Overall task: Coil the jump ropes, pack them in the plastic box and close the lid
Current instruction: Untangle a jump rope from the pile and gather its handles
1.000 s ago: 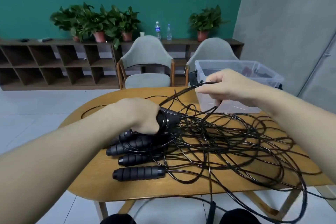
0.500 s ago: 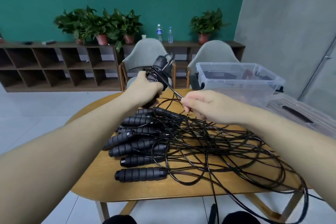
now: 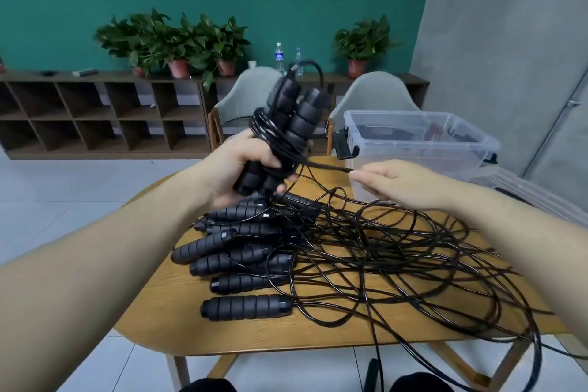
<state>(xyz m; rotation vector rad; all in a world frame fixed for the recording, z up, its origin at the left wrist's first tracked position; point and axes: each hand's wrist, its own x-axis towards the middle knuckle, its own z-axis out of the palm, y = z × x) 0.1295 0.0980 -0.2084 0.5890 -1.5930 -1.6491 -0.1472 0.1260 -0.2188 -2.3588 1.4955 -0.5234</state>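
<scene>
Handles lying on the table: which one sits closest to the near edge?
The lone handle nearest the table's front edge, lying flat, apart from the stacked handles behind it.

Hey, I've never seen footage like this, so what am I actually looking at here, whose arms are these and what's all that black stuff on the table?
There is no machine here. A person wears a camera on the head, so you see their own two arms reaching forward. The left hand grips a pair of black handles held upright, with cord wound around them. The right hand pinches the cord leading off that bundle. On the wooden table lies a tangle of jump ropes with more black handles lined up at its left. The clear plastic box stands open at the far right, with some dark items inside. Its lid seems to lie beside it.
</scene>
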